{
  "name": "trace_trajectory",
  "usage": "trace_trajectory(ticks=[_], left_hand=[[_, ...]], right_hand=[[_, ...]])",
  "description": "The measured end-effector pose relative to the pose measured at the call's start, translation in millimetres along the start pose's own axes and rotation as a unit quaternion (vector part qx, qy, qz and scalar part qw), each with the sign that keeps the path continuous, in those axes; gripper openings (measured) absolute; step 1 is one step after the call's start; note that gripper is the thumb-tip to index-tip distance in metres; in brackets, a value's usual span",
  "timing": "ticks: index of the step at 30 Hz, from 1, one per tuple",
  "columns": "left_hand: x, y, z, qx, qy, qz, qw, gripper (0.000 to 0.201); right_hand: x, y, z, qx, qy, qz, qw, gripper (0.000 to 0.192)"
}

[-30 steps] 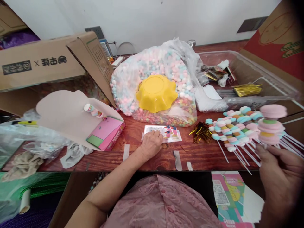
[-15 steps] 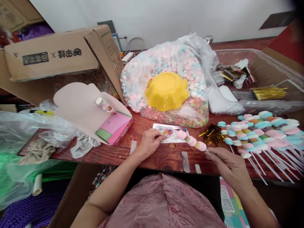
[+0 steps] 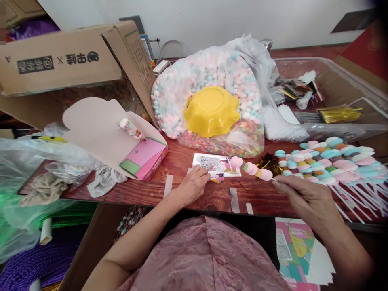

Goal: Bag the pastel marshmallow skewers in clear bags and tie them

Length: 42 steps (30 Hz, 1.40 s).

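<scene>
My right hand point(image 3: 312, 198) pinches the thin white stick of a marshmallow skewer point(image 3: 251, 168), threaded with pink marshmallows and small coloured pieces between them. The skewer points left, over the table. My left hand point(image 3: 195, 184) is closed at the edge of a small printed plastic bag point(image 3: 217, 177); its fingertips partly hide the grip. Beneath and behind that bag lies a stack of white printed bags point(image 3: 209, 161). To the right, near my right hand, several finished marshmallow skewers point(image 3: 330, 161) lie heaped with their white sticks toward me. Gold tinsel point(image 3: 269, 162) sits beside them.
A yellow scalloped bowl point(image 3: 212, 109) rests upside down on a large bag of marshmallows point(image 3: 169, 105). At left stand an opened pink box point(image 3: 145, 157) and a cardboard carton point(image 3: 66, 60). A clear plastic bin point(image 3: 339, 131) holds gold ties at right.
My right hand has moved right with the skewer, drawing its tip away from my left hand. My left hand has come slightly lower, nearer the table. The view has shifted a little.
</scene>
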<state>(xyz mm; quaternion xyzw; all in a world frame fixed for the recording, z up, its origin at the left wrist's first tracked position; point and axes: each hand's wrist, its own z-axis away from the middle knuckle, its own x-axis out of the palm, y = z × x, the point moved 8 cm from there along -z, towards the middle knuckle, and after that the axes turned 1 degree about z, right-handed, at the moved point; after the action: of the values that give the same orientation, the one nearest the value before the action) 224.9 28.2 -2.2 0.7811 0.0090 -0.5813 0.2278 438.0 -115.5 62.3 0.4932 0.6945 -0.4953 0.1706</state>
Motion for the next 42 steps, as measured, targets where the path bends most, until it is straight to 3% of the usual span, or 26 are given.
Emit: trace_trajectory(ticks=[5,9,12,15,19,22,25,29,32,38,42], left_hand=[[-6.6,-10.3,0.9,-0.044,0.066,0.14,0.987,0.022],[-8.1,-21.3,-1.5,-0.089,0.079,0.241,0.963,0.018],[-6.9,-22.5,-2.9,-0.1,0.072,0.269,0.955,0.016],[-5.8,-18.6,-4.4,-0.078,0.061,0.264,0.96,0.018],[-8.7,-3.4,-6.4,0.008,0.051,0.178,0.983,0.023],[-9.7,11.4,-7.2,0.075,0.039,0.117,0.989,0.024],[-9.6,17.0,-8.8,0.088,0.029,0.116,0.989,0.026],[-13.7,15.2,-10.4,0.067,0.026,0.17,0.983,0.028],[-12.1,20.4,-10.8,0.048,-0.025,0.216,0.975,0.034],[-2.7,37.1,-11.8,-0.041,-0.115,0.295,0.948,0.052],[4.0,29.3,-12.0,-0.109,-0.13,0.273,0.947,0.049]], right_hand=[[16.6,1.2,21.1,0.028,-0.023,-0.061,0.997,0.012],[26.3,-8.9,28.6,-0.01,-0.023,-0.073,0.997,0.01],[28.6,-15.9,28.3,-0.062,-0.038,-0.024,0.997,0.012],[26.2,-23.1,26.3,-0.127,-0.046,0.114,0.984,0.018],[23.7,-42.4,21.5,-0.225,-0.063,0.266,0.935,0.026],[22.8,-57.1,15.6,-0.262,-0.077,0.286,0.919,0.027],[19.9,-60.4,7.7,-0.227,-0.073,0.258,0.936,0.024],[18.8,-56.9,4.7,-0.167,-0.092,0.096,0.977,0.016],[15.0,-57.3,4.7,-0.148,-0.073,0.026,0.986,0.014],[15.4,-81.1,5.8,-0.23,-0.028,0.135,0.963,0.021],[31.0,-92.8,2.8,-0.266,-0.134,0.19,0.935,0.024]])
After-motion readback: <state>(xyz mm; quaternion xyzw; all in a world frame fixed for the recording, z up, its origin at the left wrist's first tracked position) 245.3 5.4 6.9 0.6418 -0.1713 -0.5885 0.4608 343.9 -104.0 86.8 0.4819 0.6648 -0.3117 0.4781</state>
